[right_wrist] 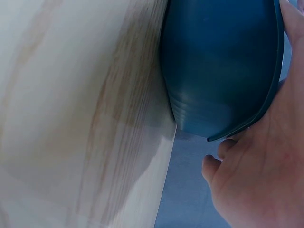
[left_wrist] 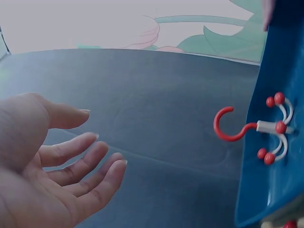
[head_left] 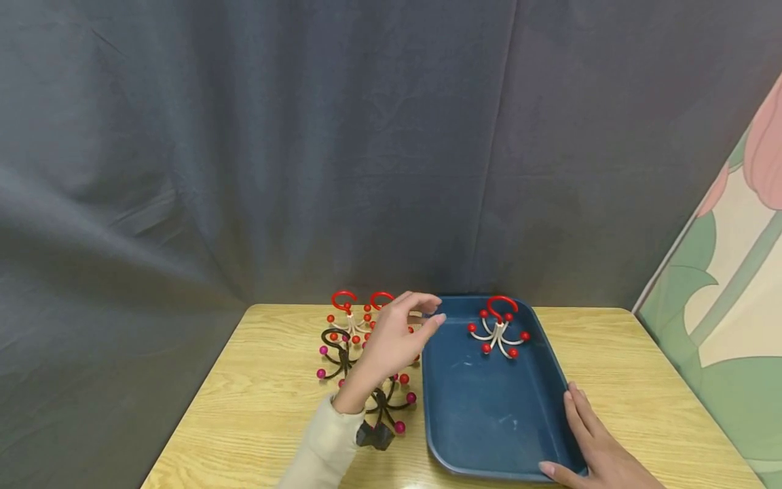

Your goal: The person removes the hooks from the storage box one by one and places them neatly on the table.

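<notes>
A white multi-arm hook hanger [head_left: 499, 330] with a red top hook and red ball tips stands in the blue tray [head_left: 482, 421], near its far end. My left hand [head_left: 391, 343] hovers just left of the tray, thumb and fingers apart with nothing between them. Under and behind that hand are more hangers on the table: a white and red one [head_left: 351, 324], a black one with magenta tips [head_left: 343, 358] and another black one [head_left: 383, 402], partly covered by the hand and sleeve. At the tray's near right corner, my right hand [head_left: 601, 451] grips the rim, fingers along the outer wall.
The light wooden table [head_left: 232, 401] extends left and right of the tray. A dark grey curtain [head_left: 366, 149] hangs behind it. On the right stands a floral-patterned panel [head_left: 733, 305]. A black faceted piece [head_left: 380, 437] lies below the nearest black hanger.
</notes>
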Demonstrator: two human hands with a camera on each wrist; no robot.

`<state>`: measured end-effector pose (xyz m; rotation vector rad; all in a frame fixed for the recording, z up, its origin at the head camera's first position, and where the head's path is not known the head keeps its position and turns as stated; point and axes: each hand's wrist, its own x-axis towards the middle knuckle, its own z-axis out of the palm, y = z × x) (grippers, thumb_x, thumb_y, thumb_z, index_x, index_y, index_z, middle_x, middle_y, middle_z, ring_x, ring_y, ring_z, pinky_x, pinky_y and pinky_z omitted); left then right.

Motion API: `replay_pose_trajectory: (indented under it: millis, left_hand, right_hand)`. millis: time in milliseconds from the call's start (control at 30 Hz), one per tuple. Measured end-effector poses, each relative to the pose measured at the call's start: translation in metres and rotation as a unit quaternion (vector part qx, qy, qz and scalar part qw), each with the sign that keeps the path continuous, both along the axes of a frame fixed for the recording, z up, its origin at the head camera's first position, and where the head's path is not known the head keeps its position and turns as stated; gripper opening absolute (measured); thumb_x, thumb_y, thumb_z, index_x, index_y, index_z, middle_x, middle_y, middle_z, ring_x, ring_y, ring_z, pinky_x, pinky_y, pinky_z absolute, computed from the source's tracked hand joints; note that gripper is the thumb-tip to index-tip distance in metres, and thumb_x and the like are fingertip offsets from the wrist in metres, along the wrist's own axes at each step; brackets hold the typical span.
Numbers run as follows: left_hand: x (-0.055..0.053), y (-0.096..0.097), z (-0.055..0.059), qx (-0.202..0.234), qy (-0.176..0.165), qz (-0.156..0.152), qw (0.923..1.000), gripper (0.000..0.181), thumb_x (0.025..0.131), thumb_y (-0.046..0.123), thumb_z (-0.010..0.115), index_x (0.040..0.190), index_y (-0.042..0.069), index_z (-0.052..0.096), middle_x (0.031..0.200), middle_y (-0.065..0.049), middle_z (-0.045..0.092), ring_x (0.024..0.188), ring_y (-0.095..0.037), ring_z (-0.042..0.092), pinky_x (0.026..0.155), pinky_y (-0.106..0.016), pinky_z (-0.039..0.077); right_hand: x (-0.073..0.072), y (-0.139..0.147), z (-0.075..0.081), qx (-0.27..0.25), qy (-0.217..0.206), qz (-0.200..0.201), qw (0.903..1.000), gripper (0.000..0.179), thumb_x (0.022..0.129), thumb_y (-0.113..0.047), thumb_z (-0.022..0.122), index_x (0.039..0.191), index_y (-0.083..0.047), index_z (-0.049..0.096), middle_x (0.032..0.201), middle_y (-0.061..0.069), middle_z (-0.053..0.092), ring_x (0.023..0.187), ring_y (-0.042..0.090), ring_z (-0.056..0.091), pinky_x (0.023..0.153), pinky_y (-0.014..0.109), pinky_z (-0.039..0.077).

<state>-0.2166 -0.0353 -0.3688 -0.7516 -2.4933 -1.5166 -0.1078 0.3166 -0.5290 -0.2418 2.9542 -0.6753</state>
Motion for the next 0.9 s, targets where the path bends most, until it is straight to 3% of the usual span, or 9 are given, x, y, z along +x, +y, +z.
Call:
replay_pose_trajectory:
  millis: [233,500,700,900]
  left_hand:
    - [-0.030,0.026,-0.004,0.001,-0.012,0.002,0.9999,0.044,0.103,0.030,0.069,0.142,0.009,0.065,0.138,-0.009,0.067,0.124,-0.026,0.068,0.105,-0.038,0.059]
    - [-0.059,0.052,-0.010,-0.004,-0.045,0.007,0.9990,0.052,0.101,0.040,0.071,0.146,0.015,0.063,0.143,-0.005,0.066,0.126,-0.023,0.069,0.103,-0.035,0.060]
    - [-0.078,0.069,-0.021,-0.022,-0.061,0.024,0.9976,0.057,0.101,0.048,0.069,0.148,0.016,0.062,0.147,-0.003,0.066,0.127,-0.022,0.069,0.101,-0.040,0.061]
    - [-0.095,0.087,-0.036,-0.031,-0.078,0.037,0.9958,0.057,0.100,0.051,0.069,0.146,0.018,0.064,0.145,-0.001,0.067,0.126,-0.021,0.069,0.101,-0.040,0.060]
  right_hand:
    - [-0.001,0.000,0.002,0.009,0.009,0.001,0.9999,0.125,0.091,-0.068,0.069,0.166,0.005,0.001,0.173,0.032,0.003,0.147,0.056,0.030,0.105,0.076,0.044]
    - [0.000,-0.001,0.004,0.012,0.020,0.002,0.9997,0.125,0.090,-0.067,0.070,0.166,0.006,0.003,0.172,0.032,0.005,0.146,0.054,0.031,0.105,0.076,0.044]
    - [0.001,0.001,0.000,0.001,0.019,0.002,0.9998,0.124,0.091,-0.065,0.071,0.167,0.004,0.001,0.173,0.031,0.003,0.151,0.055,0.024,0.105,0.076,0.044]
    - [0.003,0.002,-0.005,0.012,0.026,0.002,0.9996,0.122,0.092,-0.066,0.069,0.167,0.002,0.002,0.174,0.029,0.005,0.158,0.045,0.015,0.104,0.074,0.046]
